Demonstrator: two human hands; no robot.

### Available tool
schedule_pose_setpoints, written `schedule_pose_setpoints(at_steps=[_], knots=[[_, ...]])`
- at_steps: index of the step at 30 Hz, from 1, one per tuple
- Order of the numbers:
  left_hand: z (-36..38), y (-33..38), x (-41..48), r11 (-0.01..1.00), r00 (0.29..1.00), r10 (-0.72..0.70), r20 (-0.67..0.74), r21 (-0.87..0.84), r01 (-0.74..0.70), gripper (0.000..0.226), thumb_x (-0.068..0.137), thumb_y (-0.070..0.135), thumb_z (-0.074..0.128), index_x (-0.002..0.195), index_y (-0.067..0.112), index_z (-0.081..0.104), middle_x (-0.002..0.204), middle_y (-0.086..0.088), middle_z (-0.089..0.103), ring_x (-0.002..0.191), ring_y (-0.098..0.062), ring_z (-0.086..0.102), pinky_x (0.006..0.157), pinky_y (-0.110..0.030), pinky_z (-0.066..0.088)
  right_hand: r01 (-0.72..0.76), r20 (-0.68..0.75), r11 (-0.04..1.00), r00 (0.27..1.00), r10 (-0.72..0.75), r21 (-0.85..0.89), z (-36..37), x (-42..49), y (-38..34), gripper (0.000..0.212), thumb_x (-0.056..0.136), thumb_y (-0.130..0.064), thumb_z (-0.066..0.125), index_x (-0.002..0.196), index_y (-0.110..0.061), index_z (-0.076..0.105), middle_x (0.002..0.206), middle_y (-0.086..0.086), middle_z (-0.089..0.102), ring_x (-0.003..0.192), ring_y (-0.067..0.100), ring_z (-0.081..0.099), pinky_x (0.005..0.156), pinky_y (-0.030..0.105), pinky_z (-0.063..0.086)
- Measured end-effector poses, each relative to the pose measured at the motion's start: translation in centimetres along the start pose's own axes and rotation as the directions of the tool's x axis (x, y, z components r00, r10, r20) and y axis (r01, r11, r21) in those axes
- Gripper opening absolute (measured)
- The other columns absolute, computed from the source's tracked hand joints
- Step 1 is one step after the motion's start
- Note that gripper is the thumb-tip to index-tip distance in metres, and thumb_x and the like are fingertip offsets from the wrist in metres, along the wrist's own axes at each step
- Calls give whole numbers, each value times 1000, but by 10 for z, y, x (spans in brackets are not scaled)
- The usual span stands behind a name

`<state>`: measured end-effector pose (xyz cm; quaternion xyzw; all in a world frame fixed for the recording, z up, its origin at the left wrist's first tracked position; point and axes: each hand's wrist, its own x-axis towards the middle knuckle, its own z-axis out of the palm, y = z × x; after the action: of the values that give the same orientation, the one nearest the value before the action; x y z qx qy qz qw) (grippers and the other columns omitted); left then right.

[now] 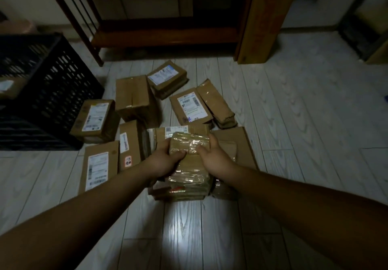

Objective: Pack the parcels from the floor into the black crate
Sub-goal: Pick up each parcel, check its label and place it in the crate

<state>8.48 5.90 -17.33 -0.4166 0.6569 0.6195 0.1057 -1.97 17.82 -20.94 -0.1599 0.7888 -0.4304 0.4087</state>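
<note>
Both hands clasp a taped parcel (189, 143) at the near middle of the pile on the floor (294, 122).

Left hand (165, 160) grips the parcel's left edge with the thumb across its top, and the right hand (212, 154) wraps its right edge, fingers curled over the far corner; whether it is lifted clear cannot be told. Under the parcel lies a stack of flatter taped packets (189, 183), and beside it to the right a flat box (239, 145). Left of the parcel sit three labelled boxes (98, 162), one marked with a pink sticker (128, 161). Beyond the parcel more boxes (134, 95) lie scattered. Far left of the parcel stands the black crate (52, 89), with one labelled box (8, 85) showing inside it. Behind everything are a dark wooden shelf (163, 36) and a tall upright carton (264, 17).
</note>
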Motion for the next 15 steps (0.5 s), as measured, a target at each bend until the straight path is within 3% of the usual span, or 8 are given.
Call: schedule_pose_setpoints(at_steps=[3, 6, 8, 11, 15], knots=[[-11, 24, -3, 990, 993, 97, -69, -99, -104, 69, 88, 33, 61, 144, 35, 21, 125, -3, 52, 96, -22, 62, 74, -37, 54, 91, -58, 988, 995, -85, 122, -17, 1, -29, 52, 88, -54, 47, 136, -46, 29, 120, -7, 61, 102, 20, 63, 93, 43, 50], [-19, 52, -9, 937, 956, 263, -133, -199, -285, 60, 89, 25, 61, 139, 37, 31, 124, -3, 57, 93, -18, 65, 67, -29, 53, 230, -141, 958, 968, -207, 174, -34, 1, -66, 51, 89, -51, 50, 135, -39, 31, 119, -11, 58, 98, 14, 61, 84, 34, 51], [-22, 71, -13, 881, 921, 364, -137, -271, -389, 55, 90, 19, 58, 134, 42, 33, 123, -4, 60, 96, -21, 67, 70, -34, 56, 328, -221, 930, 931, -290, 164, -43, -4, -90, 53, 92, -45, 52, 137, -33, 25, 118, -12, 50, 102, 15, 58, 87, 37, 51], [-26, 96, -24, 811, 861, 480, -167, -290, -508, 58, 92, 18, 54, 138, 42, 29, 122, -2, 60, 93, -17, 70, 67, -32, 57, 446, -315, 881, 869, -383, 158, -55, -12, -118, 46, 89, -46, 56, 125, -41, 28, 120, -12, 51, 105, 15, 58, 92, 45, 51], [-31, 118, -36, 726, 791, 552, -262, -316, -611, 57, 91, 21, 54, 138, 42, 30, 122, -2, 59, 86, -18, 70, 53, -27, 54, 574, -251, 788, 815, -523, 223, -63, -24, -136, 58, 92, -36, 56, 138, -48, 23, 115, -24, 50, 101, 2, 58, 79, 29, 54]])
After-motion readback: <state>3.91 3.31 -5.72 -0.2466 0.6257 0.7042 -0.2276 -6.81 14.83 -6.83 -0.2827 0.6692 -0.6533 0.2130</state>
